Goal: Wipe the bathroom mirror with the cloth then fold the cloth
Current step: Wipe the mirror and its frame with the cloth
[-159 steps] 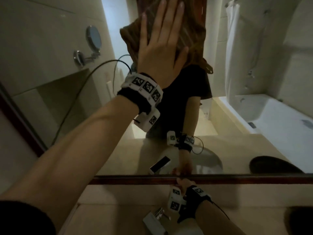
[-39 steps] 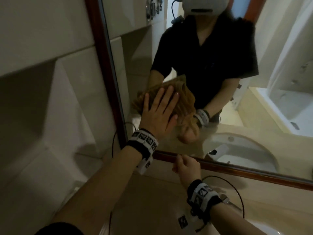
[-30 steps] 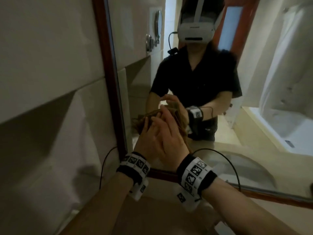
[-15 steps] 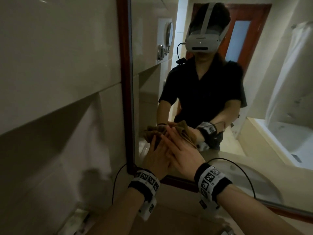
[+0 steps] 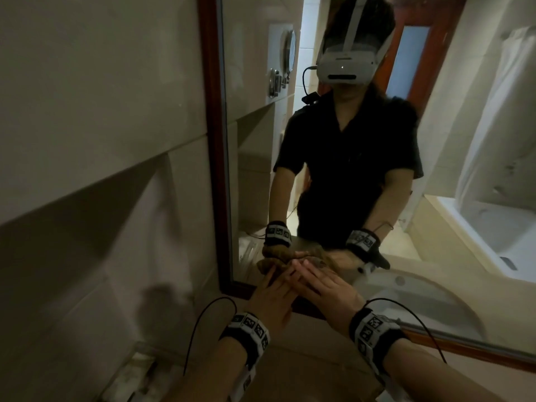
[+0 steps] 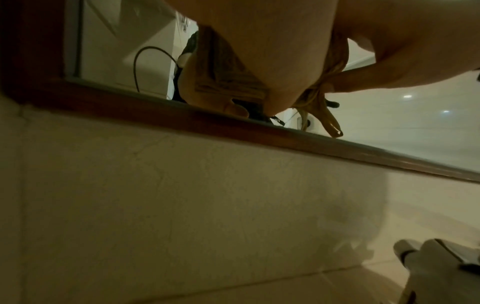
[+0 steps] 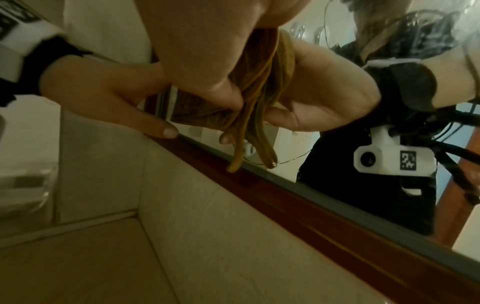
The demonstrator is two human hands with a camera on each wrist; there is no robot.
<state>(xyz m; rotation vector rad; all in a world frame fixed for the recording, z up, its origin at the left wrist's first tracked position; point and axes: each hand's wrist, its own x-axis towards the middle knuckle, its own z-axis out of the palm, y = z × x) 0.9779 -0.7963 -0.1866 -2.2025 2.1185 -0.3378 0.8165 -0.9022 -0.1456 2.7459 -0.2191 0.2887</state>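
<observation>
Low on mirror, by frame — cloth bunched, left hand and right hand both gripping — likely gathering it for folding.

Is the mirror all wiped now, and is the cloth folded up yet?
The wiping may be finishing: the brown cloth is bunched at the mirror's bottom corner, just above the wooden frame. Whether the glass is clean can't be told. Right now the left hand and right hand both hold the cloth between them. Folding is left: the cloth is crumpled, its ends dangling loose.
</observation>
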